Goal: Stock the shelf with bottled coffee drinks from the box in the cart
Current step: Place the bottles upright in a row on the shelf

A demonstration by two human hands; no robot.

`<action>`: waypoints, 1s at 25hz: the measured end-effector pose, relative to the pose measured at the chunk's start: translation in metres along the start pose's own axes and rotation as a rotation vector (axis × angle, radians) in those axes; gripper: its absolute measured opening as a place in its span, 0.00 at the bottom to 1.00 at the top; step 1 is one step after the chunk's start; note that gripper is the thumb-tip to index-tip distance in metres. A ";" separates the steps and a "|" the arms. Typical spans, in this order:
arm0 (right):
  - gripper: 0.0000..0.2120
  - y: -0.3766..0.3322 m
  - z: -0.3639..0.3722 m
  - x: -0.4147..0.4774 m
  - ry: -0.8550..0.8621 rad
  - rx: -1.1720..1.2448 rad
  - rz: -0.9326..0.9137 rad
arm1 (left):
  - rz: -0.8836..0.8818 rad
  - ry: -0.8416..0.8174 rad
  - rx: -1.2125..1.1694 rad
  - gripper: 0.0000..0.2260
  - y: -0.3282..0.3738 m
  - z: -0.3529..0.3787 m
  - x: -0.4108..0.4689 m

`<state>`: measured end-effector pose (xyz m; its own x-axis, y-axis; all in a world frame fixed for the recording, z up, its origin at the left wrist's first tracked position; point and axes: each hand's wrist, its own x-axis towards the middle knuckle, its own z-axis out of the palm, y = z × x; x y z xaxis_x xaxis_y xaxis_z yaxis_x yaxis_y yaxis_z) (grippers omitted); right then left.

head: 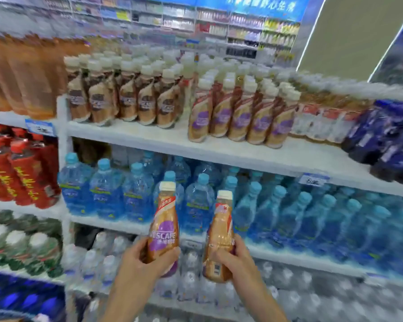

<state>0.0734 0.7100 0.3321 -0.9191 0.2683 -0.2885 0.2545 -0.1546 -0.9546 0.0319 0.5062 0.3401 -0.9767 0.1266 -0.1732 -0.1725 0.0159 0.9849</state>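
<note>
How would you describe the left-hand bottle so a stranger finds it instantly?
Find the shelf row of blue water bottles; in front of it, the left hand grips the Nescafe bottle. Its purple label faces the camera, whereas the other coffee bottle, in the right hand, shows only a tan side and barcode.

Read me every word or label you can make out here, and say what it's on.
"NESCAFE": purple label of the coffee bottle in the left hand.
Chinese print under it, and on the second bottle in the right hand: too blurred to read.
Blue banner, price tags, red bottles: also too blurred.
</note>
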 end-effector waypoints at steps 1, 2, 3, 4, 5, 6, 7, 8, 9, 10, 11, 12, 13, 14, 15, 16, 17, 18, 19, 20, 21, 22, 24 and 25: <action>0.36 -0.010 -0.022 0.004 0.007 0.001 -0.010 | 0.016 -0.010 -0.013 0.09 0.008 0.023 0.005; 0.36 -0.021 -0.044 0.008 0.022 -0.001 -0.026 | 0.033 -0.015 -0.027 0.10 0.016 0.047 0.011; 0.35 -0.032 -0.064 0.012 0.037 -0.004 -0.047 | 0.056 -0.025 -0.033 0.12 0.024 0.068 0.015; 0.33 -0.043 -0.084 0.018 0.039 -0.011 -0.076 | 0.089 -0.047 -0.027 0.17 0.031 0.090 0.020; 0.31 -0.056 -0.101 0.023 0.034 -0.016 -0.103 | 0.112 -0.068 -0.019 0.22 0.041 0.108 0.025; 0.30 -0.069 -0.114 0.029 0.029 -0.019 -0.130 | 0.132 -0.078 -0.007 0.25 0.051 0.123 0.031; 0.31 -0.083 -0.127 0.036 0.025 -0.028 -0.162 | 0.154 -0.090 -0.005 0.25 0.062 0.139 0.037; 0.32 -0.098 -0.136 0.043 0.029 -0.035 -0.191 | 0.186 -0.108 -0.005 0.23 0.074 0.152 0.045; 0.32 -0.113 -0.142 0.052 0.041 -0.035 -0.222 | 0.224 -0.128 0.001 0.21 0.088 0.165 0.054; 0.31 -0.128 -0.148 0.061 0.061 -0.036 -0.257 | 0.267 -0.133 0.010 0.20 0.102 0.177 0.065; 0.30 -0.143 -0.154 0.072 0.080 -0.037 -0.298 | 0.318 -0.124 0.021 0.20 0.116 0.188 0.077; 0.28 -0.156 -0.158 0.083 0.099 -0.044 -0.347 | 0.376 -0.106 0.041 0.21 0.127 0.198 0.090; 0.27 -0.168 -0.161 0.093 0.119 -0.065 -0.396 | 0.429 -0.088 0.069 0.22 0.137 0.207 0.103; 0.26 -0.177 -0.163 0.103 0.143 -0.094 -0.440 | 0.469 -0.081 0.101 0.23 0.145 0.214 0.116; 0.26 -0.183 -0.165 0.112 0.167 -0.119 -0.477 | 0.497 -0.086 0.125 0.24 0.151 0.221 0.128; 0.27 -0.187 -0.166 0.121 0.190 -0.134 -0.502 | 0.512 -0.098 0.144 0.24 0.154 0.225 0.140; 0.29 -0.188 -0.167 0.127 0.209 -0.141 -0.513 | 0.519 -0.109 0.165 0.25 0.155 0.228 0.150; 0.30 -0.188 -0.168 0.133 0.223 -0.147 -0.519 | 0.523 -0.116 0.190 0.26 0.155 0.230 0.158; 0.31 -0.187 -0.169 0.139 0.232 -0.154 -0.522 | 0.523 -0.125 0.211 0.26 0.153 0.232 0.166; 0.31 -0.186 -0.170 0.143 0.234 -0.164 -0.516 | 0.517 -0.135 0.220 0.27 0.150 0.233 0.172; 0.32 -0.185 -0.171 0.146 0.233 -0.179 -0.507 | 0.507 -0.147 0.222 0.28 0.146 0.234 0.178; 0.32 -0.183 -0.171 0.149 0.233 -0.200 -0.502 | 0.497 -0.158 0.226 0.29 0.143 0.235 0.182; 0.33 -0.180 -0.171 0.155 0.234 -0.229 -0.502 | 0.489 -0.157 0.250 0.31 0.136 0.237 0.189; 0.33 -0.179 -0.170 0.157 0.238 -0.230 -0.503 | 0.494 -0.144 0.266 0.31 0.133 0.239 0.192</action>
<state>-0.0654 0.9416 0.4452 -0.8580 0.4645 0.2192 -0.1111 0.2488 -0.9622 -0.1480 0.7694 0.4389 -0.9030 0.3158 0.2914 0.3553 0.1672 0.9197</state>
